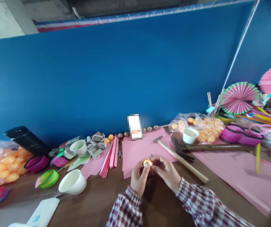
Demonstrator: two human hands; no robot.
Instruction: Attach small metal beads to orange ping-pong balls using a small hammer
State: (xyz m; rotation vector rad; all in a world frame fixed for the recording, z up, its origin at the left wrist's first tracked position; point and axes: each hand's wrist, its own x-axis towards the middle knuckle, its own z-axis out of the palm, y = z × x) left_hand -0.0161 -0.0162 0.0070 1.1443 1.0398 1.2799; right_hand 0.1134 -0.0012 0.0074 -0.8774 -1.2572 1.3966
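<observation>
Between my two hands is a small orange ball (148, 163) with something shiny and silvery at its lower left. My left hand (139, 176) pinches the ball, its thumb over the near side. From the right, my right hand (167, 171) has its fingers closed at the ball's right edge. A small silvery metal piece (151, 156) shows just above the ball by the fingertips; which hand touches it is unclear. Pink paper sheets (135, 154) lie on the table beyond my hands. A hammer with a pale wooden handle (184, 162) rests across them on the right.
White cups (72, 182) and a bag of orange balls (3, 164) stand left. Behind lie metal balls (155, 127) in a row. At right are a dark hammer (211, 147), a white cup (190, 135), another ball bag (208, 126) and paper fans (240, 97).
</observation>
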